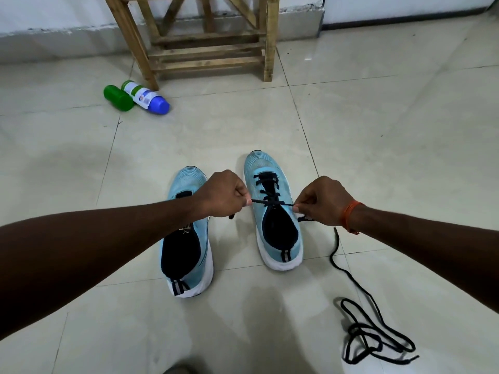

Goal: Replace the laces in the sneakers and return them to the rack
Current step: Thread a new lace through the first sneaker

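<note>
Head view: a floor (378, 117) of large pale glossy tiles with thin dark joints fills most of the picture and meets a white wall (54, 12) with a chipped grey base at the far side. A bare wooden slatted rack (205, 49) stands against that wall, with no shoes on its low shelves.

Two bare forearms reach in from the near corners. The left hand (221, 194) and right hand (324, 201) are both curled. Each pinches one end of the dark lace (267, 184) between thumb and fingertips, holding it taut across the top eyelets of the right sneaker (272, 211). A short tip hangs below each hand.

That sneaker is light blue knit with a white sole and navy lining. It stands on the floor with its toe towards the rack, and the lace is crossed up its front. The left sneaker (186, 255) stands just beside it, a little nearer the camera, with no lace showing. The left forearm crosses over it. A small white tag on its tongue carries print too small to read.

A second dark lace (364, 336) lies loose on the tiles to the right of the right sneaker, trailing into a tangle.

Near the rack's left leg lie a green bottle (118, 98) and, touching it, a white bottle (145, 97) with a blue cap. Its label cannot be read. An orange thread (349, 214) circles the right wrist.
</note>
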